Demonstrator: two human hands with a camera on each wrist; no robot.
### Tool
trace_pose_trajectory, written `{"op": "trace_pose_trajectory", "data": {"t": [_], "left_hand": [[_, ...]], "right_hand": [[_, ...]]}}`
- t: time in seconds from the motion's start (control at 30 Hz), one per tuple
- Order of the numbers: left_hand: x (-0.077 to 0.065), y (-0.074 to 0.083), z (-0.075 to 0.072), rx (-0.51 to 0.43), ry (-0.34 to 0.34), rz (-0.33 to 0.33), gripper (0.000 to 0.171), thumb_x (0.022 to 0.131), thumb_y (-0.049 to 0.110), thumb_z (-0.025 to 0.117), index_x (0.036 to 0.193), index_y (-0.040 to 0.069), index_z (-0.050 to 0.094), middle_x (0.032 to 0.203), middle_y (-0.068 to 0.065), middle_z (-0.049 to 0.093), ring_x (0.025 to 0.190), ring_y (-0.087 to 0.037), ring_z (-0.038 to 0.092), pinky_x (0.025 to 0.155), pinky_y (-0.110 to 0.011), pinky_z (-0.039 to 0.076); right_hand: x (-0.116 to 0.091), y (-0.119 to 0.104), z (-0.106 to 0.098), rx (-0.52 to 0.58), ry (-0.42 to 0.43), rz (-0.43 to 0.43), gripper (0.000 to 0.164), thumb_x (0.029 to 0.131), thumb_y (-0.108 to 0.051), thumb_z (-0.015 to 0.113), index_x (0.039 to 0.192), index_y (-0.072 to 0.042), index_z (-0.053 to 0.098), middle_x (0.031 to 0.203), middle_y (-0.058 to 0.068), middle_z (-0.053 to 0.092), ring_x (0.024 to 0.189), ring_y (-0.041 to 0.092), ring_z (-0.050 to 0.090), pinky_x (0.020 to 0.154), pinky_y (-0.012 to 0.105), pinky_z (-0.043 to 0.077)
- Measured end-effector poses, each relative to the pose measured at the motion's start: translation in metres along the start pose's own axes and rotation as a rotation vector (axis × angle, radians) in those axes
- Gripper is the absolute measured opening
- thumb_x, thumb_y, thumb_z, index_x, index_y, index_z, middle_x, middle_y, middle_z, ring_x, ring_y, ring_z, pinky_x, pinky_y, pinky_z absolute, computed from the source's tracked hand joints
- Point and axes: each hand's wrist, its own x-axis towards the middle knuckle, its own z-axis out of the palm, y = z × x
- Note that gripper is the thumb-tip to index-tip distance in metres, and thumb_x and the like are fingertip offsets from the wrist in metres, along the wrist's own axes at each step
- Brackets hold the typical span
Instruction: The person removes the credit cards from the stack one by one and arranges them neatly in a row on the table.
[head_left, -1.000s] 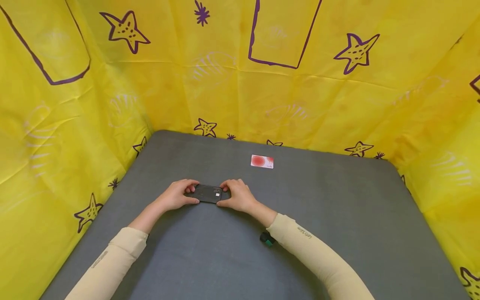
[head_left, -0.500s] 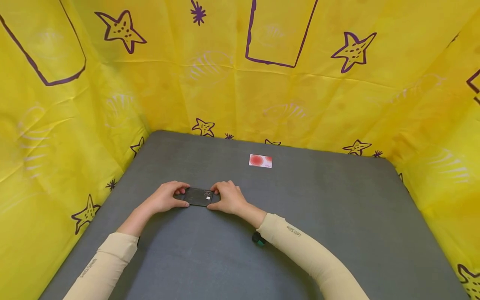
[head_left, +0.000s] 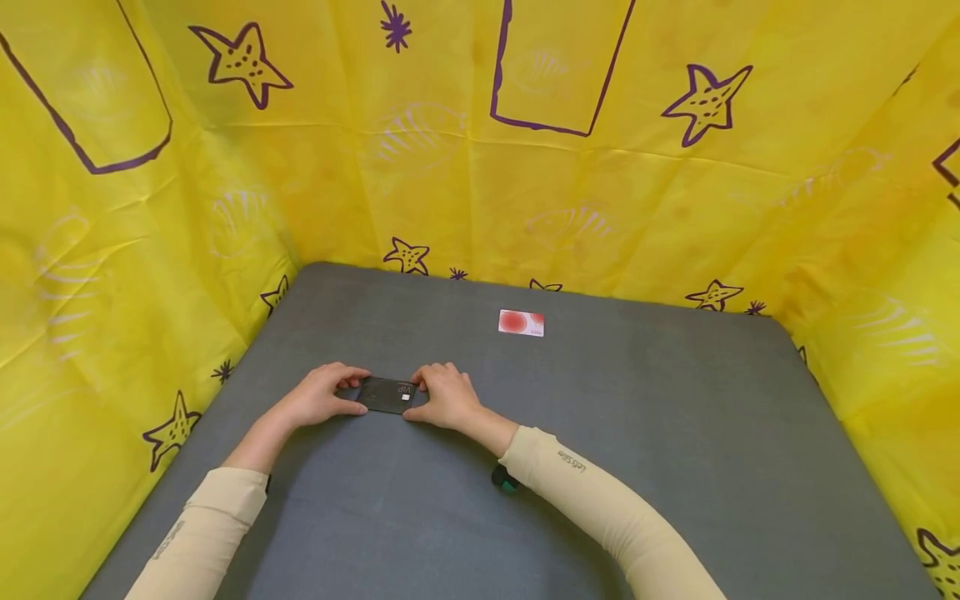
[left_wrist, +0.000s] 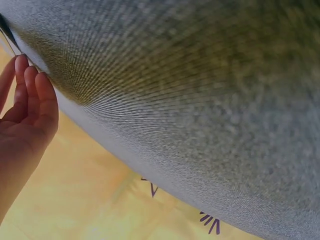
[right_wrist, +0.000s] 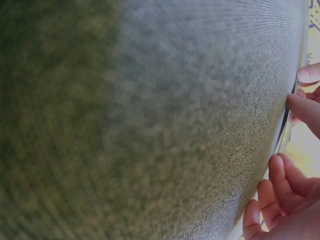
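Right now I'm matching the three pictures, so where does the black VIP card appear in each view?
Head: the black VIP card is left of and below centre, pinched between the left hand and right hand.
Left wrist: probably the dark sliver at the upper left corner, edge-on.
Right wrist: probably the dark strip near the right edge, beside fingertips.
Shared landmark: yellow cloth with purple drawings.

We find the head view bright, with soft shadows on the table [head_left: 675, 433] toward its near edge; both wrist views look dimmer, grainy and blurred, table edges bowed.
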Motion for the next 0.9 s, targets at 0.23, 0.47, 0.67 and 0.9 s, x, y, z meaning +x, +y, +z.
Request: {"op": "trace_pose_trajectory", "data": {"t": [0.23,0.47,0.67,0.9], "left_hand": [[-0.0016,-0.0001,0.0008,-0.011,-0.001,-0.012,0.056,0.078,0.023,0.083,0.124,-0.001,0.063,0.095,-0.006,0.059,0.090,-0.027,0.052,0.081,-0.043,0.039],[-0.0017,0.0001,0.0030,-0.025,0.003,-0.033,0.057,0.078,0.020,0.082,0.126,-0.003,0.061,0.096,-0.007,0.057,0.092,-0.028,0.049,0.080,-0.042,0.037],[-0.0028,0.0022,0.0033,-0.037,0.006,-0.048,0.057,0.079,0.018,0.082,0.126,-0.003,0.061,0.098,-0.008,0.058,0.094,-0.029,0.050,0.082,-0.043,0.038],[-0.0028,0.0012,0.0041,-0.045,0.015,-0.044,0.056,0.078,0.017,0.082,0.125,-0.004,0.061,0.098,-0.009,0.058,0.094,-0.030,0.051,0.082,-0.044,0.039]], "right_hand": [[0.0004,-0.0003,0.0010,-0.014,0.001,0.002,0.049,0.075,-0.046,0.081,0.113,-0.020,0.066,0.094,-0.008,0.058,0.092,0.011,0.047,0.073,0.028,0.035],[-0.0004,0.0021,0.0012,-0.013,0.002,-0.006,0.049,0.075,-0.047,0.081,0.113,-0.021,0.066,0.092,-0.008,0.058,0.089,0.011,0.047,0.071,0.028,0.034],[-0.0004,0.0040,0.0012,-0.012,-0.005,-0.009,0.050,0.075,-0.048,0.081,0.114,-0.022,0.066,0.090,-0.009,0.055,0.086,0.010,0.045,0.070,0.028,0.034],[-0.0004,0.0056,0.0014,-0.003,-0.006,-0.018,0.050,0.075,-0.048,0.081,0.114,-0.021,0.065,0.089,-0.009,0.055,0.086,0.010,0.045,0.069,0.027,0.033]]}}
